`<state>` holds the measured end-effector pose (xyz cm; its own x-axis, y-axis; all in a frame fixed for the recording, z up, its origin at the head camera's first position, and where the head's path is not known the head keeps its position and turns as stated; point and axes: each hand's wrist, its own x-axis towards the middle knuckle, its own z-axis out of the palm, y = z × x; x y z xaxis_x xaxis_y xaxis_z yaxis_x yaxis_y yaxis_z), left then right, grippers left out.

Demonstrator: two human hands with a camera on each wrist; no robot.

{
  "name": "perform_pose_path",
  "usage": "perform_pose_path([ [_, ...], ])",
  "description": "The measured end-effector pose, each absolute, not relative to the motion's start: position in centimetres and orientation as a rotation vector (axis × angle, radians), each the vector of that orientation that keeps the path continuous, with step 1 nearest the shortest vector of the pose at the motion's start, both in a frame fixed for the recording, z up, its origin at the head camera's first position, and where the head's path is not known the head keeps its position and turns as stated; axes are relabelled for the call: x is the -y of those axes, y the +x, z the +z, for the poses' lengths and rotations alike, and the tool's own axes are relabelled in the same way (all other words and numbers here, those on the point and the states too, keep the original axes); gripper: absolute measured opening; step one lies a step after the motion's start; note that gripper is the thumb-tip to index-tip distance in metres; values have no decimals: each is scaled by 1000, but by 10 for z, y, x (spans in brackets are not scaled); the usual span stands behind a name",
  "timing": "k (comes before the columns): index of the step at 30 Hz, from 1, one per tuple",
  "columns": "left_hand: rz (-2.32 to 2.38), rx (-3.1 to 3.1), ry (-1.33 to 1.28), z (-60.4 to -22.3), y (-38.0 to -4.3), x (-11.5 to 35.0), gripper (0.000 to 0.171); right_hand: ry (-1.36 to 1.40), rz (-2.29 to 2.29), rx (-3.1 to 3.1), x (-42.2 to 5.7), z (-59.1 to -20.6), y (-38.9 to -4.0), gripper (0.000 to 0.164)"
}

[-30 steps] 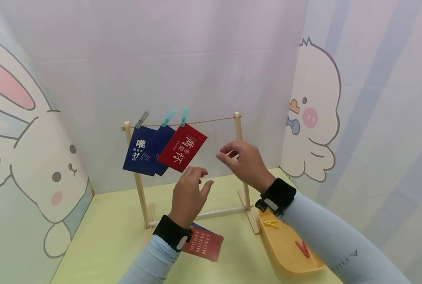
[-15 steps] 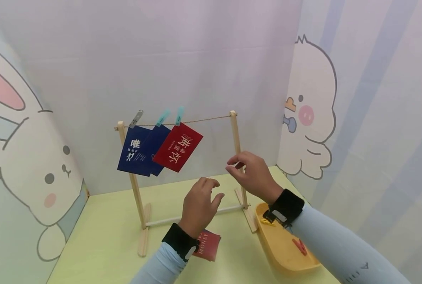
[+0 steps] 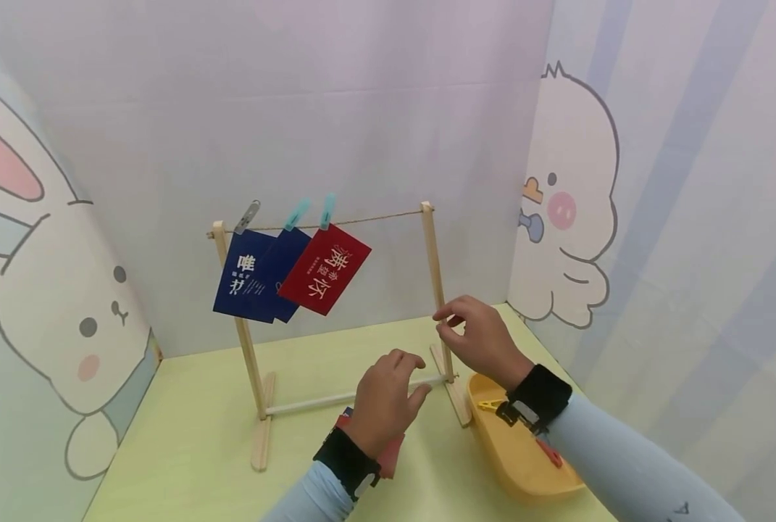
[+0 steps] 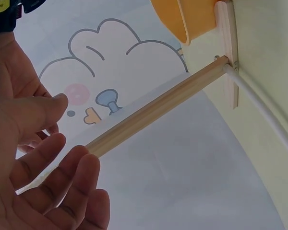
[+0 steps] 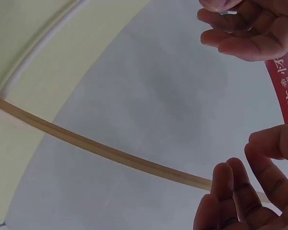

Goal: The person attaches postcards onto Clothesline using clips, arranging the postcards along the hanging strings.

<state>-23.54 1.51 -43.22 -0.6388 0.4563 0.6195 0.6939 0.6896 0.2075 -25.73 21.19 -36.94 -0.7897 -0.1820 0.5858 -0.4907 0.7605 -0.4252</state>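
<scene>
My left hand (image 3: 388, 399) hovers over a small stack of cards (image 3: 390, 457), its fingers loosely bent around nothing. To the right, my right hand (image 3: 482, 337) is in the air before the rack's right post (image 3: 435, 268), also holding nothing; the left wrist view shows the left fingers (image 4: 86, 172) relaxed. From the string (image 3: 381, 217) hang two overlapping blue cards (image 3: 244, 279) and a red card (image 3: 325, 268). A grey clothespin (image 3: 247, 216) and two teal clothespins (image 3: 327, 210) clip them at the top. The left hand and wrist partly cover the stack.
A yellow tray (image 3: 511, 471) stands right of the rack, holding a yellow clothespin (image 3: 490, 405) and a red clothespin (image 3: 549, 453), partly behind my right arm. A white bar (image 3: 309, 404) joins the wooden rack's feet low down. Curtains with cartoon animals enclose the table.
Both hands have moved down and to the right, away from the hanging red card. The view has shifted slightly. The cards on the string stay clipped.
</scene>
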Motion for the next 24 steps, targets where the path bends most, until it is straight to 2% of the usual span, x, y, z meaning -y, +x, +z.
perform_pose_path([
  [15, -635, 2482, -906, -448, -218, -32, 35, 423, 779, 2515, -225, -394, -249, 10],
  [24, -655, 2445, -1026, -464, -207, -43, 37, 369, 799, 2589, -233, -414, -245, 9],
])
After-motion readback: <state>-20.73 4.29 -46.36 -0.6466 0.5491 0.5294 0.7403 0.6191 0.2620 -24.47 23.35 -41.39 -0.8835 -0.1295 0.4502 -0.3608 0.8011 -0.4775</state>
